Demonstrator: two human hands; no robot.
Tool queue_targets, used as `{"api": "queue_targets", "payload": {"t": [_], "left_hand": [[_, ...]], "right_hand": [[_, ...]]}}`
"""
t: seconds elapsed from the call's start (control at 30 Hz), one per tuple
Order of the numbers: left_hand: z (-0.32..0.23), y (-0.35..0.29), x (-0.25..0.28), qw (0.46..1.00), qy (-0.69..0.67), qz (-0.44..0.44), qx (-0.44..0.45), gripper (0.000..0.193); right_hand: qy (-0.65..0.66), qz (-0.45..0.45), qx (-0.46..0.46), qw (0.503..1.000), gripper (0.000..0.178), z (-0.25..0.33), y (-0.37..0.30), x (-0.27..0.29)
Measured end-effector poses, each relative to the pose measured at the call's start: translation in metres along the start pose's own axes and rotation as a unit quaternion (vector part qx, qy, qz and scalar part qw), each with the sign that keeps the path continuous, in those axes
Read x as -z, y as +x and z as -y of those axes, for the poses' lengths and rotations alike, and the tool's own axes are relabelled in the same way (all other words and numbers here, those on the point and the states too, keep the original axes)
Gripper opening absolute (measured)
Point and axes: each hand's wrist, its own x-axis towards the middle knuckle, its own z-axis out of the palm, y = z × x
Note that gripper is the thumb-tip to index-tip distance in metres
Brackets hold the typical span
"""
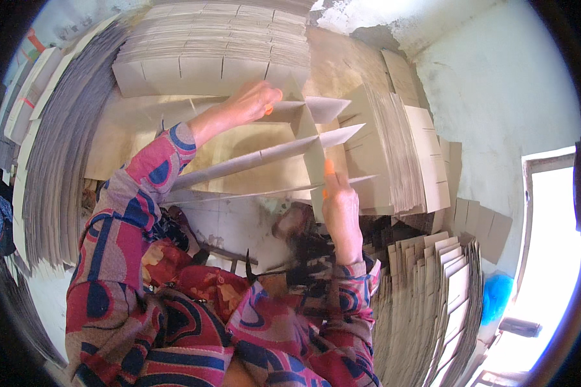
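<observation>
A slotted cardboard cross strip (314,158) runs away from me, with three long cardboard strips standing across it. They interlock where the far strip (326,108) and the middle strip (239,164) meet it. The near strip (252,195) lies lower, by my right hand. My left hand (248,104), with orange finger covers, is closed at the far strip, left of the cross strip; its fingertips are partly hidden. My right hand (342,209) pinches the near end of the cross strip, one orange-covered finger pointing along it.
Behind the work stands a wide stack of slotted cardboard strips (193,74). More stacks stand at the left (64,148), at the right (394,155) and beside my right forearm (426,303). A bright doorway (552,232) and a blue bag (497,298) are at far right.
</observation>
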Motion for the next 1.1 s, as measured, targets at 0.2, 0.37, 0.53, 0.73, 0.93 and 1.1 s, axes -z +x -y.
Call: {"api": "queue_targets", "payload": {"t": [0.2,0.37,0.53,0.73,0.93,1.1], "left_hand": [[-0.024,-0.020,0.022,1.000,-0.003,-0.027,0.011,0.034],[-0.114,-0.073,0.101,0.945,0.041,0.308,0.102,0.050],[-0.093,-0.169,0.082,0.958,0.032,0.263,0.111,0.041],[-0.055,-0.178,0.067,0.990,0.095,0.097,0.026,0.018],[-0.073,-0.168,0.076,0.960,-0.031,0.173,0.218,0.034],[-0.089,-0.158,0.067,0.981,0.132,0.042,0.139,0.075]], "right_hand": [[-0.038,-0.008,0.004,0.999,0.043,-0.030,0.006,-0.039],[-0.074,0.016,-0.048,0.996,0.027,-0.045,0.007,-0.030],[-0.086,0.009,-0.012,0.996,0.017,-0.044,0.016,-0.029],[-0.076,-0.023,-0.004,0.997,0.017,-0.044,0.020,-0.034],[0.112,-0.074,-0.005,0.991,0.032,-0.086,0.017,-0.002],[-0.220,-0.154,-0.143,0.953,0.044,-0.120,0.018,0.022]]}}
